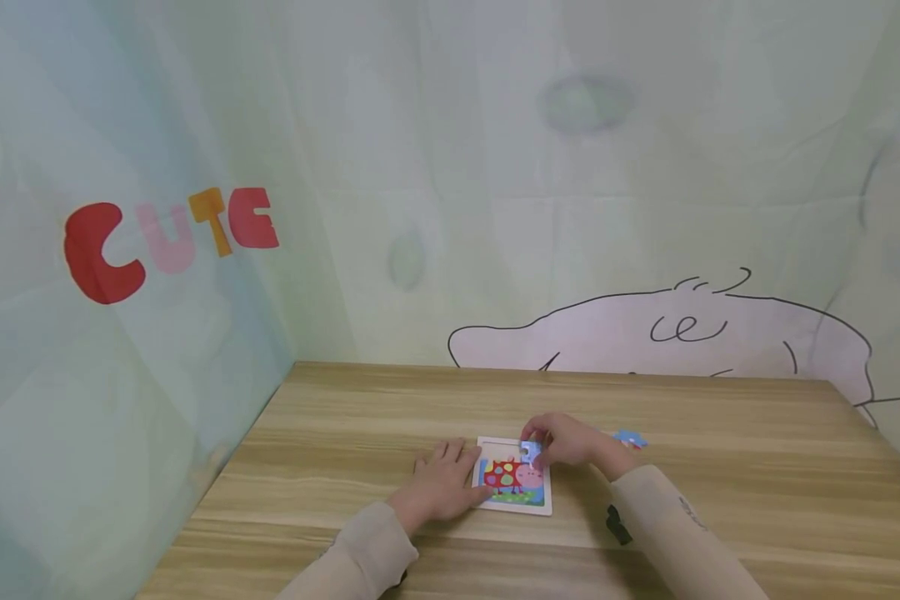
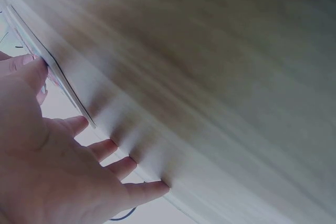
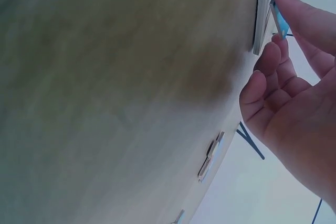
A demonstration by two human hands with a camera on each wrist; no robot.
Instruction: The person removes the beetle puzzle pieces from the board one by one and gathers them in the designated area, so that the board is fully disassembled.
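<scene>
A square jigsaw puzzle board [image 1: 512,510] with a pale frame lies on the table, its lower part filled with a pink pig's face and a red dotted body. The left hand [image 1: 444,485] rests at the board's left side, fingers spread; in the left wrist view its thumb [image 2: 35,73] touches the frame's edge. Over the board's upper right corner, the right hand [image 1: 562,439] pinches a light blue puzzle piece [image 1: 529,451] between thumb and fingers. The right wrist view shows this blue piece [image 3: 281,22] tilted above the board's edge [image 3: 258,30].
A loose blue puzzle piece [image 1: 630,438] lies right of the board, beyond the right wrist. Two flat pieces show in the right wrist view, one nearer [image 3: 211,156]. A small black object [image 1: 618,526] is beside the right sleeve. Printed cloth walls [image 1: 420,208] border the wooden table [image 1: 360,408].
</scene>
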